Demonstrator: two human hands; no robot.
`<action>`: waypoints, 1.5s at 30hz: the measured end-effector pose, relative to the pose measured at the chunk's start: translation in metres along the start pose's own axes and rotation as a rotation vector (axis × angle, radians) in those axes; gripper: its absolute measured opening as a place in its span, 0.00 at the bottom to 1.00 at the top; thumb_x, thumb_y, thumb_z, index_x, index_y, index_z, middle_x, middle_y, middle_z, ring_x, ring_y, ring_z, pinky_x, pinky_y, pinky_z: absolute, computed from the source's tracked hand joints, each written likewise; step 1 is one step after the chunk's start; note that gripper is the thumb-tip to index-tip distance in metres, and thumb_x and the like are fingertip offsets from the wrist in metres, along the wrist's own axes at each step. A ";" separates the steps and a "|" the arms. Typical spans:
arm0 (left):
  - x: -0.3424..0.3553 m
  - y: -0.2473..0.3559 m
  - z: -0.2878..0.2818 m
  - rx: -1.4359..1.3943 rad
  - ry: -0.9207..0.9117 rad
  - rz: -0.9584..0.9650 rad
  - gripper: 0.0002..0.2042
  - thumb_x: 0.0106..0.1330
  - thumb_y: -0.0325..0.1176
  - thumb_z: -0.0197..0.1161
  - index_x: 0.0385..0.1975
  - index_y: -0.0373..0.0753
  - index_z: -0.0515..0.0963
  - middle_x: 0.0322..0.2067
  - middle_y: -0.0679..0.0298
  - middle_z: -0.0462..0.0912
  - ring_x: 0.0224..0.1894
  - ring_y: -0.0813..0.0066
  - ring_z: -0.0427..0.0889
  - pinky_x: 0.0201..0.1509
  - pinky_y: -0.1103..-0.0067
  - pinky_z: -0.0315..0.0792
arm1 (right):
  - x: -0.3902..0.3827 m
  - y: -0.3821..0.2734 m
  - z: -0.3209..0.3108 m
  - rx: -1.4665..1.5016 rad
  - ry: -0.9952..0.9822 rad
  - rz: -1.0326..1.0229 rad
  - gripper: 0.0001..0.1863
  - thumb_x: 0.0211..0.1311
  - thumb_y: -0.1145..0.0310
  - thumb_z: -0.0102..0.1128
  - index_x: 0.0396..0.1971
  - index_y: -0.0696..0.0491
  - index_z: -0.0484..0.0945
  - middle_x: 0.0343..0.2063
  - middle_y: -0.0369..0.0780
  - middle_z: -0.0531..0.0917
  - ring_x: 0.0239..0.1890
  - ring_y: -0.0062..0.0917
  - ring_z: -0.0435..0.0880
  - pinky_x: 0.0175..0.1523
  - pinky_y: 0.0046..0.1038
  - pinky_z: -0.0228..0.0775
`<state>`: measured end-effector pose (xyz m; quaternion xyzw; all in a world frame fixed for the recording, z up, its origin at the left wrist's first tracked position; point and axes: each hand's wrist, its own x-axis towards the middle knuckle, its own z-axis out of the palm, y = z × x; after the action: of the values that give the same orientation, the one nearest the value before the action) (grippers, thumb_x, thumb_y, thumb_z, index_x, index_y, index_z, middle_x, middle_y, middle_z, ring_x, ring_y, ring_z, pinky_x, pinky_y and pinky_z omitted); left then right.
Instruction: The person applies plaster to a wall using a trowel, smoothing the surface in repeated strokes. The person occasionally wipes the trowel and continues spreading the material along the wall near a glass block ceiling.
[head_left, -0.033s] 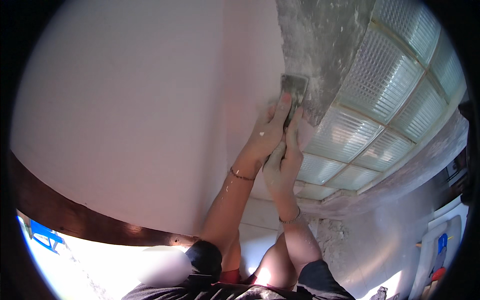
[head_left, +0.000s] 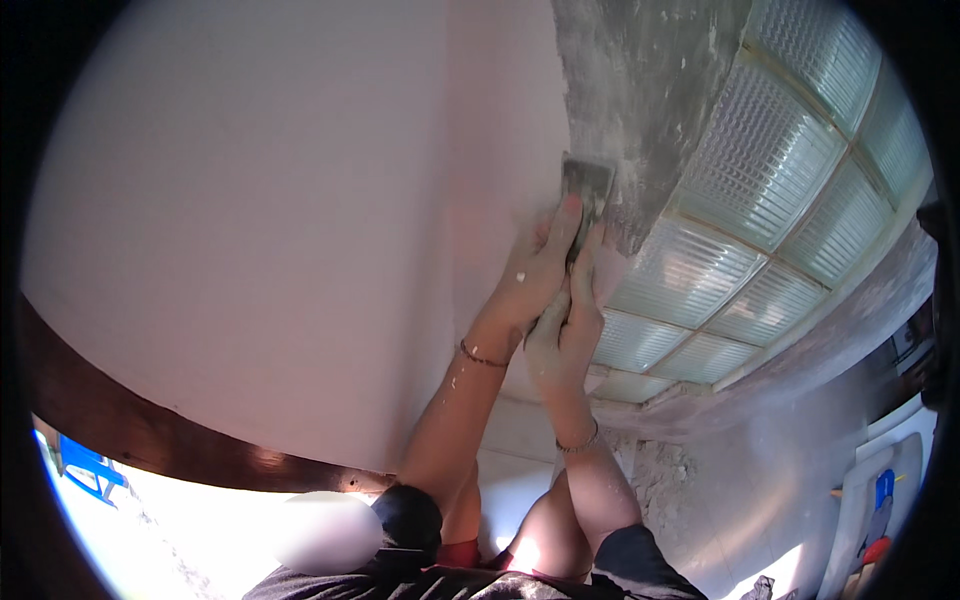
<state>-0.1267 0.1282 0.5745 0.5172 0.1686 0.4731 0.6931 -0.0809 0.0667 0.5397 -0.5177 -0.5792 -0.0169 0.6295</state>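
Note:
A grey plastering trowel (head_left: 590,178) with a flat rectangular blade lies against the wall where the white coat meets a bare grey strip (head_left: 650,90). My left hand (head_left: 537,268) is closed round it, the thumb stretched up along the blade. From below and to the right, my right hand (head_left: 566,335) grips the trowel's lower part, its fingers beside my left wrist. Where the two hands meet, the lower end of the tool is hidden. White plaster spots and dust cover both hands and forearms.
A smooth white surface (head_left: 260,220) spreads over the left. Ribbed glass blocks (head_left: 760,150) fill the right, bordered by a rough ledge (head_left: 790,380). A brown wooden edge (head_left: 160,440) runs lower left, beyond it a blue chair (head_left: 88,468). Tools (head_left: 880,520) lie at the lower right.
Both hands and the trowel have slid slightly down along the seam. The grip is the same.

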 end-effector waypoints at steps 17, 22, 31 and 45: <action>-0.004 0.026 0.011 0.029 -0.009 -0.015 0.28 0.74 0.58 0.44 0.33 0.37 0.79 0.23 0.69 0.77 0.23 0.83 0.76 0.27 0.83 0.72 | 0.009 -0.010 -0.004 0.005 0.041 -0.085 0.33 0.67 0.79 0.38 0.72 0.55 0.50 0.28 0.46 0.81 0.24 0.25 0.79 0.34 0.23 0.72; -0.001 0.031 0.014 0.072 0.007 0.044 0.27 0.74 0.57 0.46 0.33 0.37 0.78 0.20 0.66 0.76 0.18 0.79 0.76 0.23 0.81 0.73 | 0.013 -0.020 -0.009 -0.005 -0.044 0.068 0.32 0.67 0.79 0.37 0.72 0.54 0.51 0.36 0.49 0.82 0.28 0.25 0.81 0.36 0.23 0.72; 0.000 0.041 0.016 -0.040 -0.016 0.010 0.27 0.75 0.56 0.44 0.33 0.37 0.78 0.21 0.66 0.77 0.17 0.79 0.76 0.22 0.81 0.73 | 0.024 -0.029 -0.009 -0.012 -0.040 0.016 0.32 0.67 0.80 0.36 0.72 0.55 0.51 0.40 0.49 0.81 0.29 0.25 0.79 0.37 0.21 0.70; 0.002 0.049 0.019 -0.038 -0.052 0.112 0.27 0.75 0.57 0.44 0.34 0.37 0.78 0.21 0.65 0.78 0.19 0.78 0.77 0.23 0.81 0.74 | 0.029 -0.039 -0.012 0.022 -0.073 0.068 0.35 0.63 0.79 0.40 0.72 0.57 0.49 0.51 0.59 0.77 0.45 0.51 0.81 0.51 0.40 0.73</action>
<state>-0.1357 0.1199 0.6259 0.5246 0.1123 0.5008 0.6793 -0.0867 0.0575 0.5886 -0.5303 -0.5838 0.0299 0.6140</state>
